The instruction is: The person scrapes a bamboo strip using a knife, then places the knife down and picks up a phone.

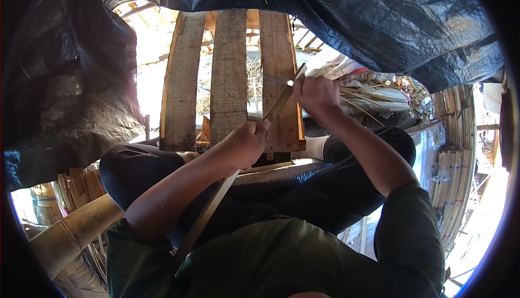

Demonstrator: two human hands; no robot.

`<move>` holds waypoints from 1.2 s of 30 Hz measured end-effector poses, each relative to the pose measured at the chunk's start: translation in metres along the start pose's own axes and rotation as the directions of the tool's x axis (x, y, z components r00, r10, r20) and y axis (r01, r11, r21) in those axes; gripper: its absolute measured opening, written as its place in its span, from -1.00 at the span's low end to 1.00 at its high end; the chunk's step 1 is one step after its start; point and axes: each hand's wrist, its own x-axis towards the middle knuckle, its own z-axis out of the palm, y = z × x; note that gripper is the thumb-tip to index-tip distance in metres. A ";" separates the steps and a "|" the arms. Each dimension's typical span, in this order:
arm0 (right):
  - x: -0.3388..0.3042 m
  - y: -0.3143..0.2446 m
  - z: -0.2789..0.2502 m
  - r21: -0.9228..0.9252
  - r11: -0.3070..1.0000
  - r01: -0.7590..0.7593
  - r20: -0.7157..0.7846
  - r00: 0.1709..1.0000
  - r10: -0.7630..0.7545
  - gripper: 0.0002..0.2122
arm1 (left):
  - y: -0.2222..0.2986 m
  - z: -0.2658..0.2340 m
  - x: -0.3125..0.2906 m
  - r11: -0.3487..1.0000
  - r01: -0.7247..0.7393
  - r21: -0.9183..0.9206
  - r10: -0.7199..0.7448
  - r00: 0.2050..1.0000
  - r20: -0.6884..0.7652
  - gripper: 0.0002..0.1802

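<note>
A long, flat bamboo strip (212,207) runs slantwise from my lap up past both hands. My left hand (245,145) is closed round its middle, thumb toward the far end. Near the strip's upper end, my right hand (318,95) is a closed fist. From it a thin grey blade, blurred, points left across the strip; it looks like a knife (277,80), its handle hidden in the fist. Beneath the strip's upper part stands a slatted wooden bench (229,76) with three broad planks.
Dark plastic sheeting (401,22) hangs overhead and down the left side (81,97). A thick bamboo pole (76,233) lies at lower left. Bundled strips (452,190) stand at the right, and loose slivers (368,96) lie beyond my right hand. My bent legs flank the bench's near end.
</note>
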 end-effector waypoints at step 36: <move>-0.023 -0.012 -0.014 -0.079 0.869 0.489 0.252 0.853 -0.457 -0.83 | 0.002 -0.008 -0.005 1.000 0.011 -0.027 -0.010 0.999 0.036 -0.55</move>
